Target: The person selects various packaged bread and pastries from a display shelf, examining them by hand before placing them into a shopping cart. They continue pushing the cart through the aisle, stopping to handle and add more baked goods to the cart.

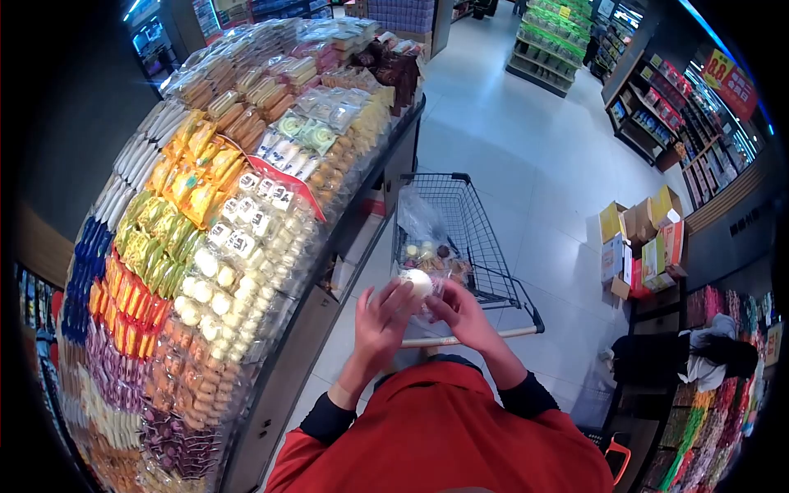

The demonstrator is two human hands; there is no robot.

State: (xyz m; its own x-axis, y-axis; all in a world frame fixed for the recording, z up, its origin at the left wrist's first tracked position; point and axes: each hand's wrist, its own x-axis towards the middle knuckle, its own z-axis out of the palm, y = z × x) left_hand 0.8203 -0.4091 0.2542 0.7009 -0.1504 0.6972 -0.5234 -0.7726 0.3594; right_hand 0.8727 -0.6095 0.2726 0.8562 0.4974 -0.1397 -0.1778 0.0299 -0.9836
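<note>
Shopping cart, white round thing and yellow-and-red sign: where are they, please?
Shopping cart [483, 246], head view: its wire side.
White round thing [419, 283], head view: its white middle.
Yellow-and-red sign [736, 89], head view: its red part.

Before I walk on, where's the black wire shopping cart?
In the head view, the black wire cart stands just right of centre, beyond the left hand and right hand, right of the brown-sided snack display.

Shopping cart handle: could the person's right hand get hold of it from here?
Probably yes: the right hand looks close to the cart handle, with nothing visible blocking the way. Its fingers are busy with the wrapped white item, so the left hand might need to hold that alone.
</note>
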